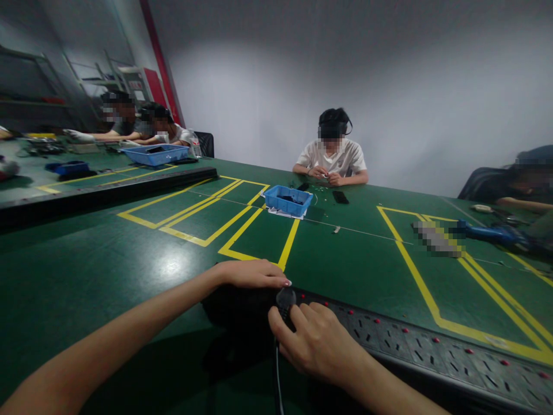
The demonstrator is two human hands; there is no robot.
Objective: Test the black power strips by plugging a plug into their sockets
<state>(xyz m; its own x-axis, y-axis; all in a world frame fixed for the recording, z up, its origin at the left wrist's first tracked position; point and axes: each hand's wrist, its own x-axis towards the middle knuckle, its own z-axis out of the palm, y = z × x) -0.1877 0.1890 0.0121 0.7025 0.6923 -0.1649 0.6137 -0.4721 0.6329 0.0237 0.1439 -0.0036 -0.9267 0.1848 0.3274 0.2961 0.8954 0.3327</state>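
My right hand (317,340) is closed around a black plug (285,300) whose cable (276,374) runs down toward me. The plug sits at the left end of a long black power strip (432,349) with red switches, which lies along the near edge of the green table (354,259). My left hand (253,274) rests flat on the table just behind the plug, fingers stretched out and together, fingertips close to the plug.
A blue bin (287,200) stands mid-table on yellow floor-style markings. A person (332,153) sits opposite, hands on small parts, with a black phone (340,197) beside. More people sit at far left and right; a blue tool (490,233) lies at right. Another blue tray (154,154) stands at left.
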